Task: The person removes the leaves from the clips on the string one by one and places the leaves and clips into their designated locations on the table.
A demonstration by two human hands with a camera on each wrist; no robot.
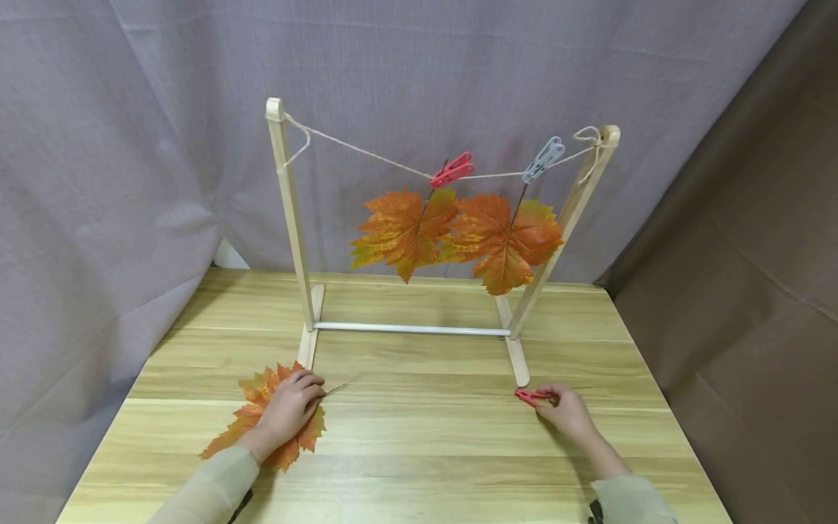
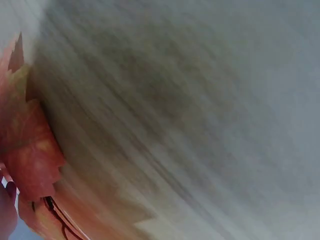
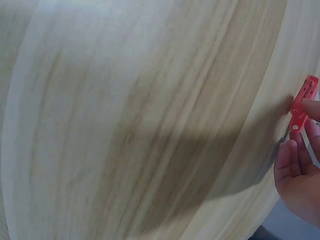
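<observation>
An orange and yellow artificial maple leaf is at the left front of the table, partly covered by my left hand. The fingers of that hand are bent over the leaf, and its thin stem sticks out to the right. In the left wrist view the leaf stands bent above the wood, with only a bit of the hand at the edge. My right hand pinches a red clothespin between thumb and fingers, low over the table near the rack's right foot.
A wooden rack with a white crossbar stands at the back. From its sagging string hang two maple leaves, one by a red clothespin, one by a pale blue clothespin. Grey curtains close off the back.
</observation>
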